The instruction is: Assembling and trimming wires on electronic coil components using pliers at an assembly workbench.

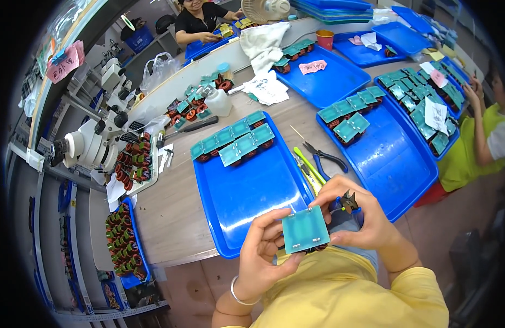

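Observation:
A square green circuit board (305, 229) is held up in front of my yellow shirt, its flat face toward me. Small silvery solder spots and pins show near its edges, and part of a dark component peeks out below. My left hand (263, 243) grips the board's left side between thumb and fingers. On the other side, my right hand (370, 218) steadies the board with its fingertips. That same hand also keeps a pair of small blue-handled side cutters (348, 203) in its palm, jaws pointing up.
Just ahead lies a blue tray (239, 205) with rows of similar boards at its far end. Pliers (329, 157) and yellow-green tools (310, 167) lie between it and another blue tray (392, 169). Microscopes (88, 145) stand left. Co-workers sit across and at the right (482, 136).

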`<state>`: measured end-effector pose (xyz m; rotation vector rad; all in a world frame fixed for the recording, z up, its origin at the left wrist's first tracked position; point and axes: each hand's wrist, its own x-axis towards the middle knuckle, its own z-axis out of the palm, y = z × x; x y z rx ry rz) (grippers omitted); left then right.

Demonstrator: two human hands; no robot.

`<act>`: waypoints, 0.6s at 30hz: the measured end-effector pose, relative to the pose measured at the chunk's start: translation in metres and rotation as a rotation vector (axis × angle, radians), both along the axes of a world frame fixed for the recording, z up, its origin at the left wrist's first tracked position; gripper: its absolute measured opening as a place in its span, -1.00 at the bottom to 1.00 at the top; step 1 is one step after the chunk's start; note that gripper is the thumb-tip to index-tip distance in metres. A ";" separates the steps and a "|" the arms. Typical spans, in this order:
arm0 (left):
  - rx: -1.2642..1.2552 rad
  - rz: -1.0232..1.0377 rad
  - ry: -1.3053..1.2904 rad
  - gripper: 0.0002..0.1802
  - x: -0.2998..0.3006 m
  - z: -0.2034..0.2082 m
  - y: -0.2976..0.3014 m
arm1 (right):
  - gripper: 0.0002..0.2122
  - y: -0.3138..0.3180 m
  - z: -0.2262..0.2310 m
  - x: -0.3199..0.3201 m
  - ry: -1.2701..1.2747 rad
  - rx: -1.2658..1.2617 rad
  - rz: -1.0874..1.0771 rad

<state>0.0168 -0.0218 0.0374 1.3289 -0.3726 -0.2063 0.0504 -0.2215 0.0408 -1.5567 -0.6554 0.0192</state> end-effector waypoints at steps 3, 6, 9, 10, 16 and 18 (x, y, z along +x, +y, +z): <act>-0.052 -0.031 0.032 -0.30 -0.002 0.001 0.003 | -0.56 0.001 -0.001 -0.002 0.025 0.001 -0.030; -0.131 -0.067 0.089 -0.30 -0.002 0.001 0.005 | -0.56 0.002 0.001 -0.005 0.044 0.016 -0.033; -0.223 -0.111 0.117 -0.32 0.001 -0.002 0.007 | -0.58 0.002 0.001 -0.005 0.045 0.028 -0.034; -0.246 -0.110 0.155 -0.33 0.001 -0.003 0.007 | -0.58 0.001 0.001 -0.005 0.043 0.030 -0.035; -0.303 -0.078 0.286 -0.41 0.001 -0.018 0.012 | -0.76 -0.003 -0.010 0.003 0.276 0.064 -0.369; -0.351 -0.080 0.326 -0.42 0.001 -0.021 0.010 | -0.83 -0.015 -0.032 0.017 0.323 -0.087 -0.500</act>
